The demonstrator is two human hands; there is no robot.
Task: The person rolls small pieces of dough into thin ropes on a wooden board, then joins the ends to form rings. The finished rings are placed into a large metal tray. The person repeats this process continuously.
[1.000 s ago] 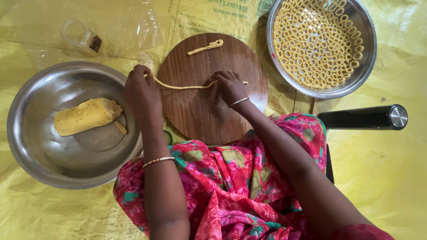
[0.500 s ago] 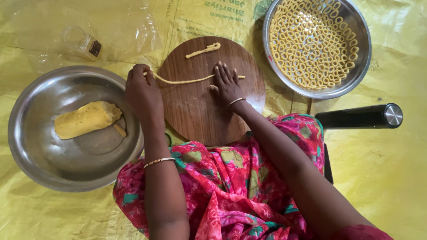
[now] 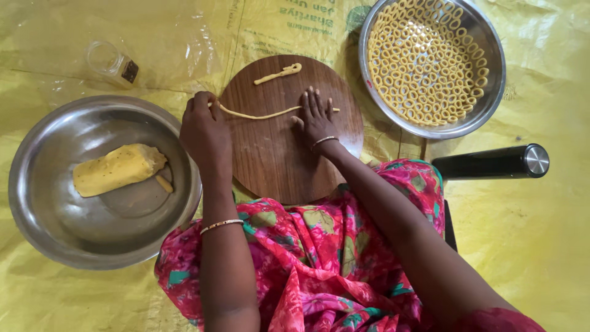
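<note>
While both hands work on the round wooden board point(image 3: 276, 160), the left hand point(image 3: 206, 132) pinches one end of the thin dough rope point(image 3: 258, 115); the right hand point(image 3: 314, 120) lies flat, fingers spread, over its other end. Beyond the rope, a short dough piece point(image 3: 278, 74) lies near the board's far edge.

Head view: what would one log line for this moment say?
left hand: pinches dough rope end | right hand: flat on rope | board: under both

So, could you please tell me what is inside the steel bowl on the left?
The steel bowl holds one yellow dough block and a small dough scrap beside it. The left hand covers part of the bowl's right rim, so that edge is hidden.
</note>
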